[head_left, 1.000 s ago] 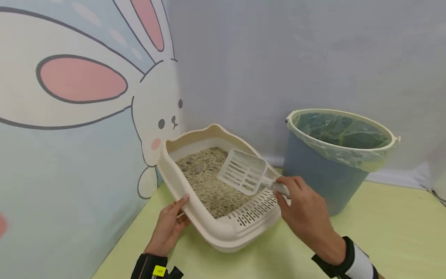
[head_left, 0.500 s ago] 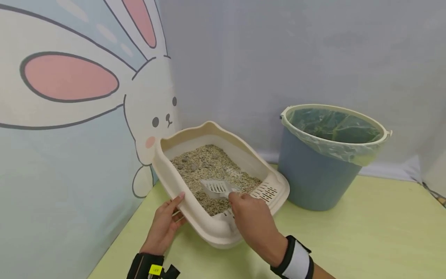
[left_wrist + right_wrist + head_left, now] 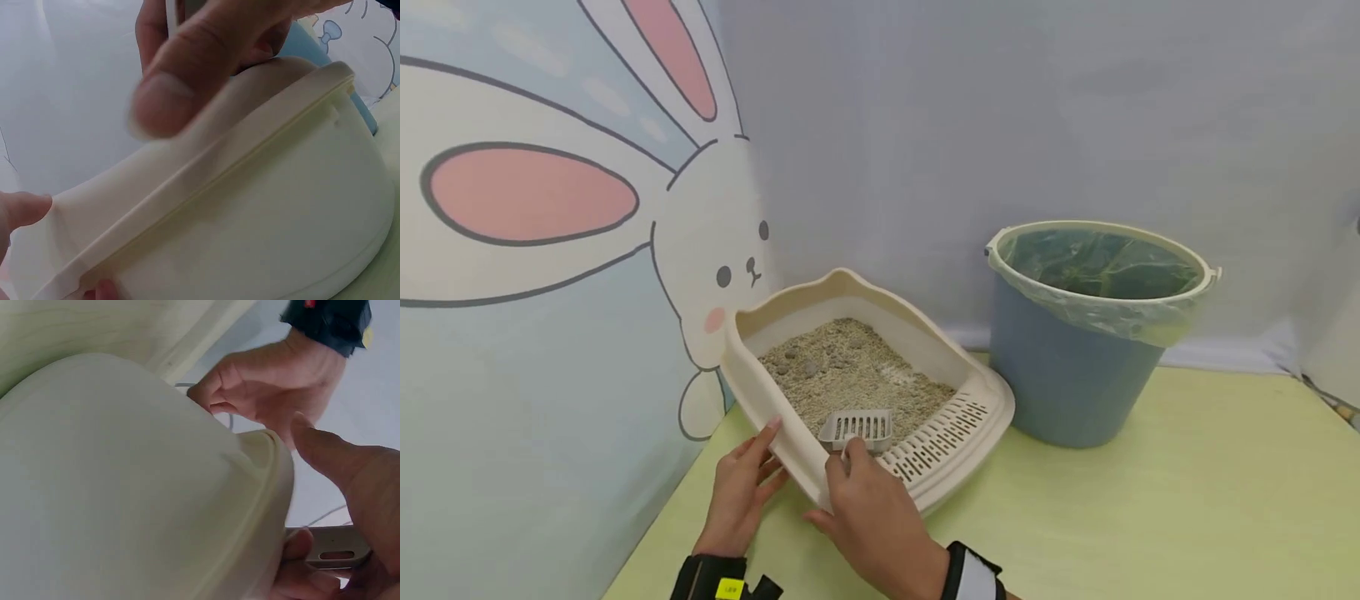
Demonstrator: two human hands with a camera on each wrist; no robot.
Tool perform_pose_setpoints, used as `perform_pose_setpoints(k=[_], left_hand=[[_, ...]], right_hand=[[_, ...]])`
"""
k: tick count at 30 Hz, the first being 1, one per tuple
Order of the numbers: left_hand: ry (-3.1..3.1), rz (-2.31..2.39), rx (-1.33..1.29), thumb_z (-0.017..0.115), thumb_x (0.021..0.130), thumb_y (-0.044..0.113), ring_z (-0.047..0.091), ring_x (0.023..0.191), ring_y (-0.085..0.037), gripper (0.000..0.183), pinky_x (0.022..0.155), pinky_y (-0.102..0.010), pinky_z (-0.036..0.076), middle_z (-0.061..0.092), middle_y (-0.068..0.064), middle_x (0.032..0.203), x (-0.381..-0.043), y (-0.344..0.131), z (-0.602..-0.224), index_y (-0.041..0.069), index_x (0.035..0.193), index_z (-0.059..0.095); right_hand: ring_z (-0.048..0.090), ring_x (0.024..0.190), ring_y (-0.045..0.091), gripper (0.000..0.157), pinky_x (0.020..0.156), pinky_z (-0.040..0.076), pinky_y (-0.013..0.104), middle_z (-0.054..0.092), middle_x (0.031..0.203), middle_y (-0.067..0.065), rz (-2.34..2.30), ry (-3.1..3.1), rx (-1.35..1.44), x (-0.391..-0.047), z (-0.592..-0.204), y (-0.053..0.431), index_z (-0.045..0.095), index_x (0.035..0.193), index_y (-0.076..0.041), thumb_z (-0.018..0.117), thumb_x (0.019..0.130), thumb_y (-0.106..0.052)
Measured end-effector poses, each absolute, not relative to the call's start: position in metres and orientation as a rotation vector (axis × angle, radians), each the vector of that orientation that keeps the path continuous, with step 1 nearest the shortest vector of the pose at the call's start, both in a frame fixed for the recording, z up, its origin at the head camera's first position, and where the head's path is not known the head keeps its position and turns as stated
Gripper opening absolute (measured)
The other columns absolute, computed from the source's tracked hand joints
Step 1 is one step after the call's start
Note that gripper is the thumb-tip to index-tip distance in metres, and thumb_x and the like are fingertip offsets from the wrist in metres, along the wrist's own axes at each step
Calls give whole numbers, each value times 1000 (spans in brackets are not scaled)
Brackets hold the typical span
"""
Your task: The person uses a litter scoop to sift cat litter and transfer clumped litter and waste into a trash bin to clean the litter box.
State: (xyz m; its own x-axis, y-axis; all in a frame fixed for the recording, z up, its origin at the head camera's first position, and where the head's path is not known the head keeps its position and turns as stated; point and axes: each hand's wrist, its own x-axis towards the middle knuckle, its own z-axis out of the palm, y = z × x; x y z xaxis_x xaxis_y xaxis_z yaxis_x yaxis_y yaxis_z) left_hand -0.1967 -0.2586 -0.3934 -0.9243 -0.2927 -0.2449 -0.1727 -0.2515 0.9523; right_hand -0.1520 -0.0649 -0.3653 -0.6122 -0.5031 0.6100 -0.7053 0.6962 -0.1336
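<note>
A cream litter box (image 3: 992,410) holds sandy litter (image 3: 850,371) with darker clumps toward its back left. At its left rim my left hand (image 3: 735,500) grips the edge, thumb on top and fingers underneath. My right hand (image 3: 883,517), over the box's front left corner, holds a slotted litter scoop (image 3: 859,427) by its handle. The scoop's head lies at the litter's front left, and no clump shows in it. In the right wrist view, curled fingers go round the scoop handle (image 3: 331,539). The left wrist view has the right thumb (image 3: 165,103) above the box's rim.
A blue bucket (image 3: 1067,375) lined with a clear bag stands to the right of the box. Behind is a grey curtain (image 3: 1000,125); a rabbit-print wall (image 3: 550,375) runs along the left. The tabletop (image 3: 1225,492) is pale green.
My right hand has brought the scoop left and down, from above the box's slotted front step to the litter's front left. My left hand keeps its grip on the rim.
</note>
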Motion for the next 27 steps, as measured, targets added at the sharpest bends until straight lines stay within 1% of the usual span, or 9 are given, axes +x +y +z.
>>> perform_pose_setpoints(k=[4,8,11,14,16,18,22,27], left_hand=[[-1944,-2289,632,69,74,59,52,101,-19,97,74,-26,52,47,-15,125,-201,-274,-384,-2,138,29],[-1989,-2274,674,69,75,57,52,95,-18,90,73,-29,51,52,-9,113,-211,-297,-372,1,135,33],[-2029,-2296,668,71,74,55,52,91,-18,84,73,-31,52,49,-8,110,-229,-312,-361,5,130,35],[-2068,-2317,660,72,74,55,51,91,-18,81,70,-31,53,43,-10,112,-249,-325,-353,8,128,35],[-2086,-2350,661,72,74,54,50,91,-17,80,68,-30,53,39,-11,114,-260,-331,-349,10,129,34],[-2105,-2384,673,73,74,52,51,90,-17,79,67,-29,53,38,-12,115,-269,-334,-349,12,128,34],[-2038,-2526,661,74,75,47,48,95,-18,73,70,-28,51,37,-11,118,-276,-340,-356,17,128,34],[-1945,-2621,591,74,76,45,44,104,-20,68,73,-30,49,36,-9,122,-279,-341,-362,21,127,36]], right_hand=[[52,64,14,58,47,52,22,49,88,10,411,-2346,950,-148,-367,-69,57,102,3,80,71,-41],[53,66,15,61,47,52,22,50,89,11,358,-2352,983,-146,-367,-72,57,106,5,79,72,-42],[55,70,16,67,48,52,20,52,93,13,289,-2348,968,-146,-368,-73,58,107,5,79,70,-47],[57,73,18,71,49,53,19,56,98,17,215,-2334,937,-145,-368,-73,59,107,7,78,69,-50],[57,74,19,70,49,52,19,56,100,19,204,-2352,923,-145,-368,-71,59,107,7,79,70,-49],[56,73,18,67,49,52,20,56,99,18,225,-2382,910,-145,-368,-69,58,107,7,79,71,-46],[54,71,18,63,48,52,22,54,95,15,252,-2424,913,-146,-368,-69,57,108,7,78,74,-43],[53,69,18,65,47,52,25,52,90,12,239,-2391,900,-147,-369,-67,57,107,7,77,73,-44]])
